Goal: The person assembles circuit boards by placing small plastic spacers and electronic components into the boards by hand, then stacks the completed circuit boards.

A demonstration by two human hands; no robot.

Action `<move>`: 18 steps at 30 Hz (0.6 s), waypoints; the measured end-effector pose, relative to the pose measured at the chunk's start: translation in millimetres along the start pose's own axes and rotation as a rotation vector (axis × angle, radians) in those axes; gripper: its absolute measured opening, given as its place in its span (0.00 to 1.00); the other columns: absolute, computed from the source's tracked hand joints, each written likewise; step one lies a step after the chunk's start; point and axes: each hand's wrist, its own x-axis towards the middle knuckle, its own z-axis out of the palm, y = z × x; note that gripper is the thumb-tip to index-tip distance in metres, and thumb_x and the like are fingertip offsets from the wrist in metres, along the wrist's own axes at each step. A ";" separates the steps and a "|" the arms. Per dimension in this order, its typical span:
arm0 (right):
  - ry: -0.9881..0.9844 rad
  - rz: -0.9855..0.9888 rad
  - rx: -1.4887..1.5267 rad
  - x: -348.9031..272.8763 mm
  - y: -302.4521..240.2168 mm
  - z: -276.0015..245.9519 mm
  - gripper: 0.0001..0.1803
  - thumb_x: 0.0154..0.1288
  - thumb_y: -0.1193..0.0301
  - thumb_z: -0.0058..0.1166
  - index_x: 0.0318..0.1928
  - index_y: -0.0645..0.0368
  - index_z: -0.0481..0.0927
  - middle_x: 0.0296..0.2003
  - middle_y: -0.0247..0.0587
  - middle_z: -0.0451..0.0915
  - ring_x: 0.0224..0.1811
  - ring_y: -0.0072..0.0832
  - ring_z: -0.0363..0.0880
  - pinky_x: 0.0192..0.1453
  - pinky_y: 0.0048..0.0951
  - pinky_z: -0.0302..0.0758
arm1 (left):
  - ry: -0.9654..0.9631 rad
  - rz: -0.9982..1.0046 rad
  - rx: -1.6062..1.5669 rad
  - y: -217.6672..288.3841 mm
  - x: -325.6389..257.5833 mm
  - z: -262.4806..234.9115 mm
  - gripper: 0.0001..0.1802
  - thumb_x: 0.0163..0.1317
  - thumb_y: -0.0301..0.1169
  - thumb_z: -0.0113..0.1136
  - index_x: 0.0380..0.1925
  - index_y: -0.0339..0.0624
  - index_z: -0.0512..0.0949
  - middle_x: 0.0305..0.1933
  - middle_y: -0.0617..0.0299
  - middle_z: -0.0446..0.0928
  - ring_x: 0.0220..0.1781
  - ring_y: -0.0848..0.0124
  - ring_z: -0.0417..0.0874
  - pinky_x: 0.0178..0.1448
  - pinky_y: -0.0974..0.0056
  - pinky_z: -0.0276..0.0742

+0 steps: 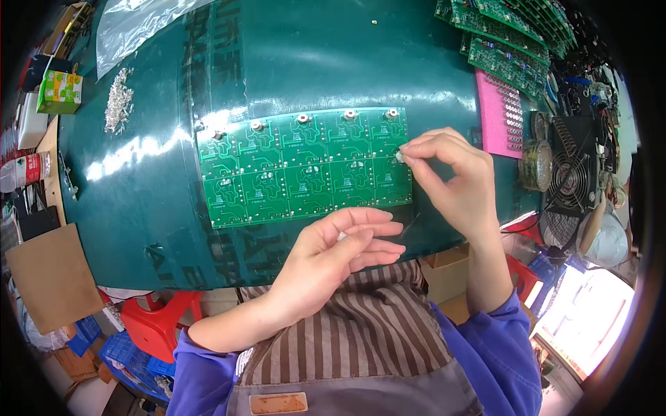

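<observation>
In the head view, the green circuit board (260, 202) lies on the table (146, 229) at the centre of the frame, with 5 round metal parts (303, 119) along its upper edge. Right of centre, the right hand (454, 170) pinches a small pale piece (399, 157) at the board's right side. Lower centre, the left hand (322, 249) has half-curled fingers, slightly spread; whether they grip anything, I cannot tell. A heap of small pieces (119, 102) lies upper left.

On the desk (312, 62), my circuit board (260, 182) lies mid-frame, a small part (399, 157) in my right grip (456, 173) over its right end, my left grip (329, 244) at its lower edge; loose pieces (118, 102) upper left, stacked boards (505, 62) upper right.
</observation>
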 end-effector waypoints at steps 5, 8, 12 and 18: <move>-0.016 0.003 0.035 1.3 0.4 2.2 0.04 0.49 0.82 0.59 0.29 0.63 0.79 0.28 0.41 0.81 0.33 0.32 0.80 0.36 0.28 0.75 | 0.014 -0.033 0.006 1.3 0.1 0.0 0.14 0.69 0.30 0.42 0.50 0.33 0.68 0.50 0.44 0.73 0.46 0.62 0.80 0.50 0.63 0.77; -0.042 0.017 0.035 3.3 0.9 -0.7 0.04 0.49 0.83 0.59 0.29 0.63 0.79 0.28 0.41 0.81 0.33 0.32 0.80 0.37 0.28 0.75 | 0.030 -0.027 0.038 0.5 0.5 0.3 0.15 0.69 0.32 0.43 0.49 0.33 0.69 0.47 0.45 0.75 0.43 0.62 0.81 0.45 0.64 0.79; -0.083 0.011 0.042 5.8 1.9 -2.9 0.05 0.49 0.83 0.58 0.29 0.64 0.79 0.28 0.41 0.81 0.33 0.33 0.80 0.38 0.28 0.75 | 0.027 -0.068 0.065 2.4 0.4 -0.4 0.15 0.69 0.34 0.44 0.46 0.33 0.70 0.43 0.46 0.78 0.39 0.64 0.83 0.40 0.65 0.80; -0.077 0.001 0.055 4.9 2.8 -1.2 0.05 0.49 0.83 0.58 0.29 0.64 0.79 0.29 0.42 0.81 0.34 0.33 0.80 0.38 0.29 0.75 | 0.003 -0.083 0.090 2.7 -0.2 -1.3 0.15 0.69 0.37 0.45 0.41 0.35 0.73 0.34 0.51 0.80 0.30 0.70 0.83 0.26 0.72 0.77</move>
